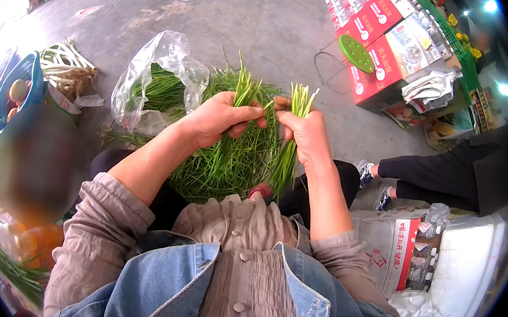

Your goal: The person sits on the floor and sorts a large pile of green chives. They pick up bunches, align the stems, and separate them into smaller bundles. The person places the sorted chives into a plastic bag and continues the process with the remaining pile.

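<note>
My left hand (226,117) is closed around a bunch of green chives (246,89), their tips pointing away from me. Opposite it, my right hand (302,126) grips a second bunch of chives (287,159), whose pale cut ends stick up above the fist. The fingers of both hands nearly meet, with a short green stalk between them. Below the hands, a large loose heap of chives (216,173) covers the floor in front of me. Left of the heap, a clear plastic bag (124,95) stands open with more chives (164,88) in it.
White-stemmed vegetables with roots (68,67) and a blue basket (36,87) are at the left, near another person's blurred head (37,165). Red cartons (374,51) and a green stool (357,53) stand at the upper right. Another person's dark-trousered legs (431,171) reach in from the right, above a white box (458,279).
</note>
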Motion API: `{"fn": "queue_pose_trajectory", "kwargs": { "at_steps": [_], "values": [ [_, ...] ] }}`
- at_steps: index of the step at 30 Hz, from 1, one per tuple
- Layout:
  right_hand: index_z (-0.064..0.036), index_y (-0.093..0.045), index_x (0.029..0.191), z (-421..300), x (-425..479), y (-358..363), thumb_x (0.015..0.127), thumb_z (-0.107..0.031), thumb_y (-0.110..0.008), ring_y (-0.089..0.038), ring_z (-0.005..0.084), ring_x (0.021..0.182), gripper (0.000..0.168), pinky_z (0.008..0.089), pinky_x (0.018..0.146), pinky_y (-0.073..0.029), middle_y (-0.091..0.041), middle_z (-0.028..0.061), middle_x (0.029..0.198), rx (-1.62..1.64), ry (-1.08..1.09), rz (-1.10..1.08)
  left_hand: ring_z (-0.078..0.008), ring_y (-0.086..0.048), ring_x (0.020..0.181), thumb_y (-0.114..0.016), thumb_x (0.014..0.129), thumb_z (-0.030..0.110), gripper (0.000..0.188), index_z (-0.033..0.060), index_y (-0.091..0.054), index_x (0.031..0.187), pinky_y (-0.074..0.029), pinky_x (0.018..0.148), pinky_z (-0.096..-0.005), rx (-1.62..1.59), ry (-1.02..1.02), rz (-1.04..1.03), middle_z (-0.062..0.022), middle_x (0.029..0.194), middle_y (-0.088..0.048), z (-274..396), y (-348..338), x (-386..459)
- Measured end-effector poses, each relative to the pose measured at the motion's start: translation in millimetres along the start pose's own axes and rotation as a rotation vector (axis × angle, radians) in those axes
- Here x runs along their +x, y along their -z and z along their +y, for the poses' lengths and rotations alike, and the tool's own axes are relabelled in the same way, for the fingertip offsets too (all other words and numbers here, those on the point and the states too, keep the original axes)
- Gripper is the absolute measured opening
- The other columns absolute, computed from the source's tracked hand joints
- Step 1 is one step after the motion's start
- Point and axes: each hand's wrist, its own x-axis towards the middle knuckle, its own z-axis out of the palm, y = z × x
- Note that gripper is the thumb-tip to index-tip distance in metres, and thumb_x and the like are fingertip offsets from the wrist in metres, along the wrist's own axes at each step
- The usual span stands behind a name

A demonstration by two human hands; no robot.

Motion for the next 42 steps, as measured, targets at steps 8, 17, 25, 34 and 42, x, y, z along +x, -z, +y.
{"fn": "queue_pose_trajectory", "kwargs": {
  "at_steps": [8,17,25,34,42],
  "values": [
    [-0.003,-0.063,0.096,-2,-4,-15,0.090,-0.024,-0.067,-0.059,0.0118,0.072,0.022,0.0225,0.051,-0.040,-0.066,0.0053,0.084,0.188,-0.014,-0.017,-0.0067,-0.048,0.061,-0.070,0.088,0.014,0.015,0.0046,-0.065,0.098,-0.039,0.053,-0.0212,-0.049,0.024,-0.068,-0.0059,0.088,-0.067,-13,7,5],
    [-0.006,-0.064,0.078,-1,-2,-13,0.084,-0.021,-0.071,-0.047,0.0088,0.048,0.017,0.0259,0.046,-0.035,-0.053,-0.0010,0.058,0.166,-0.100,-0.013,-0.0086,-0.050,0.063,-0.068,0.091,0.020,0.022,0.0027,-0.064,0.105,-0.041,0.056,-0.0221,0.061,0.061,-0.200,-0.0072,0.093,-0.068,-18,4,5],
    [0.000,-0.062,0.097,-1,0,0,0.088,-0.015,-0.067,-0.043,0.0071,0.049,0.019,0.0234,0.046,-0.035,-0.048,-0.0026,0.064,0.241,-0.091,-0.008,-0.0126,-0.054,0.071,-0.055,0.100,0.026,0.027,0.0018,-0.063,0.107,-0.045,0.063,-0.0262,-0.145,0.006,0.032,-0.0068,0.092,-0.064,-14,-7,2],
    [-0.001,-0.063,0.097,-10,-1,4,0.087,-0.018,-0.069,-0.044,0.0074,0.050,0.020,0.0241,0.046,-0.036,-0.050,-0.0023,0.064,0.172,-0.026,0.047,-0.0075,-0.051,0.066,-0.060,0.096,0.021,0.021,0.0015,-0.067,0.093,-0.043,0.061,-0.0257,0.240,-0.229,0.405,0.0023,0.076,-0.059,-19,10,16],
    [-0.004,-0.067,0.090,-6,-3,-17,0.083,-0.020,-0.070,-0.057,0.0101,0.065,0.018,0.0309,0.059,-0.047,-0.061,-0.0002,0.067,-0.098,0.107,-0.011,-0.0043,-0.043,0.053,-0.065,0.089,0.010,0.012,0.0029,-0.064,0.099,-0.032,0.047,-0.0219,0.357,-0.096,0.260,0.0053,0.067,-0.051,-7,-11,4]
  ]
}}
